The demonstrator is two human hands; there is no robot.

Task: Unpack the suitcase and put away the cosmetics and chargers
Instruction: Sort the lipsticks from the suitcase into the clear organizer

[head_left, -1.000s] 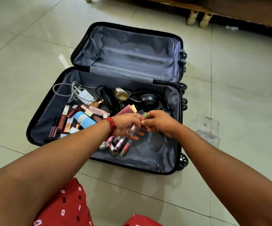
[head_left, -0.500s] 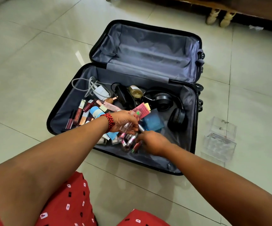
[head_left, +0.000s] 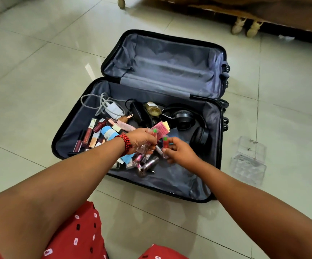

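The suitcase (head_left: pixel 170 180) lies open on the tiled floor (head_left: pixel 29 71), its near half holding the cosmetics (head_left: pixel 91 133) at left and a white charger (head_left: pixel 115 110) with coiled cable at far left. Black headphones (head_left: pixel 185 120) sit at right. Above the middle, the left hand (head_left: pixel 142 140) grips a few clear tubes (head_left: pixel 152 135); just beside it the right hand (head_left: pixel 181 154) pinches a small green-and-red capped tube (head_left: pixel 165 144). More tubes lie loose beneath them. A clear plastic box (head_left: pixel 248 159) stands on the floor right of the suitcase.

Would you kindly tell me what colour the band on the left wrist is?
The wrist band is red with black flecks, clearest in the head view.
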